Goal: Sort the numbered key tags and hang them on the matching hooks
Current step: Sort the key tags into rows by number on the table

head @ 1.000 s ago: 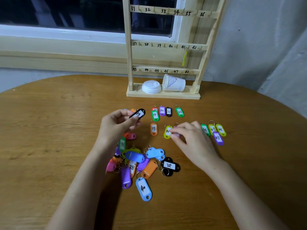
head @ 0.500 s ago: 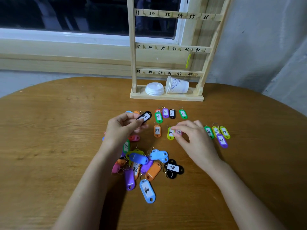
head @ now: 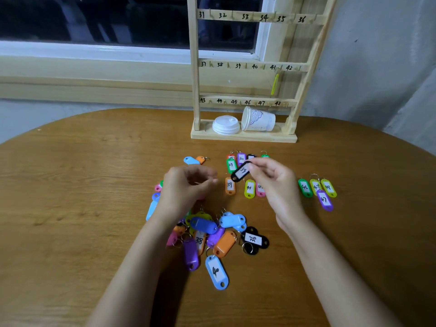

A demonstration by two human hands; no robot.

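Right hand point(head: 274, 182) above table point(head: 70, 208), thumb and fingers pinching tilted black tag point(head: 241, 173). Left hand point(head: 185, 188) hovers beside it, fingers loosely curled, holding nothing; blurred.

At the table's point(head: 70, 185) far edge, the hook rack point(head: 245, 66)
On its base the cup point(head: 258, 119) lies right of the lid point(head: 225, 124); rows of tags point(head: 249, 188) lie between rack and tag pile point(head: 212, 232)

1. The right hand point(head: 274, 182) pinches a black key tag point(head: 240, 173) above the table point(head: 70, 185).
2. The left hand point(head: 186, 187), loosely curled and empty, hovers over the tag pile point(head: 203, 224).
3. The numbered rack point(head: 194, 67) stands behind.
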